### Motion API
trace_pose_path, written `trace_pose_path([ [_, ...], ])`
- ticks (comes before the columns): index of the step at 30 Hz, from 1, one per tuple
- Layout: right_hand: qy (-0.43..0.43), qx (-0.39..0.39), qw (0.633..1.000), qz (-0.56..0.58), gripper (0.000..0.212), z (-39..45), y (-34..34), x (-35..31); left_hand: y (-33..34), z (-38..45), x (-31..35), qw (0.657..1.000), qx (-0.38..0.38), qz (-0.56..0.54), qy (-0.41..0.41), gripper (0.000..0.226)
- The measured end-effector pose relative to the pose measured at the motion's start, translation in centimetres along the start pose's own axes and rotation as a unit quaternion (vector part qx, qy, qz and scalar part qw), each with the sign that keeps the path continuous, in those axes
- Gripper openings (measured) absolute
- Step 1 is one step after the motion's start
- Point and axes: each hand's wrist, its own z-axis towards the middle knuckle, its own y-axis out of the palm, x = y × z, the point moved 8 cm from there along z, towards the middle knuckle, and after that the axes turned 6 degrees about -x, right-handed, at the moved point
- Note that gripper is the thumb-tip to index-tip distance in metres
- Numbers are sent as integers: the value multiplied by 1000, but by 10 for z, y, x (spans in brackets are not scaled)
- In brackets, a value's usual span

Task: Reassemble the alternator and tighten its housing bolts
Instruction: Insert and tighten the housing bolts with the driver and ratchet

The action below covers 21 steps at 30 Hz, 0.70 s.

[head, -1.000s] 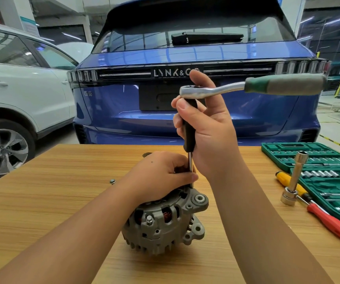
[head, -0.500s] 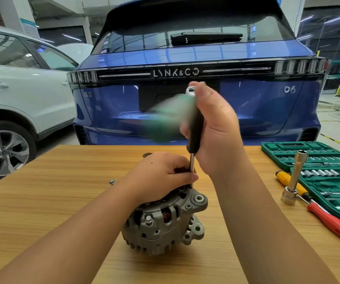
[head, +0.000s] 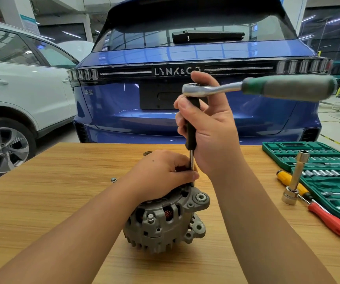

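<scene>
Right hand [head: 208, 128], at centre frame, has its fingers curled round the black grip of a long extension bar [head: 191, 128] that stands upright, topped by a chrome ratchet wrench with a green-grey handle [head: 267, 89] pointing toward the right edge; the handle is motion-blurred. Just below it, the left hand [head: 165, 171] presses down on top of the grey cast-metal alternator [head: 165, 220], its fingers bent over the housing and its thumb and fingertips closed round the thin steel shaft of the bar where it meets the casing. That meeting point is hidden, so the bolt itself cannot be seen.

The alternator stands on the wooden tabletop [head: 42, 201], lower centre of the frame, with both housing halves already mated. One bolt head [head: 150, 217] shows seated on the near side. Up and to the left of the alternator a small loose bolt [head: 113, 179] lies alone on the wood, which suggests at least one fastener is still to go in.

By my judgement, reassembly is done and tightening is under way, with the remaining bolts left.

At the right edge sit an open green socket case [head: 275, 152], a steel deep socket standing on end [head: 296, 177], and yellow-handled [head: 288, 177] and red-handled [head: 329, 220] screwdrivers.
</scene>
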Motion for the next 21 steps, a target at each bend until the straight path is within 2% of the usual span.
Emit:
trace_pose_path([
  [3,-3,0,1000,12,35,0,-1,0,1,0,1,1000,-8,2,-1,23],
  [6,8,-14,997,81,34,1,-1,0,0,-1,2,1000,-8,-3,-2,22],
  [9,32,-44,985,162,42,0,1,2,-1,-2,4,1000,-4,-2,-2,22],
  [11,48,-48,982,177,44,-1,2,2,-1,-2,4,1000,-4,0,-3,23],
  [13,74,-22,985,152,42,2,-1,3,-2,-2,3,1000,0,-1,0,21],
  [15,96,25,988,116,27,4,-4,2,-2,-2,3,1000,8,-5,6,19],
  [17,67,79,994,45,16,1,-12,-4,-1,-1,2,1000,8,-6,10,19],
  [19,59,123,991,-5,17,-3,-19,-7,0,0,2,1000,2,-5,12,21],
  [21,92,121,988,10,14,-4,-25,-4,0,0,2,1000,2,-3,11,20],
])
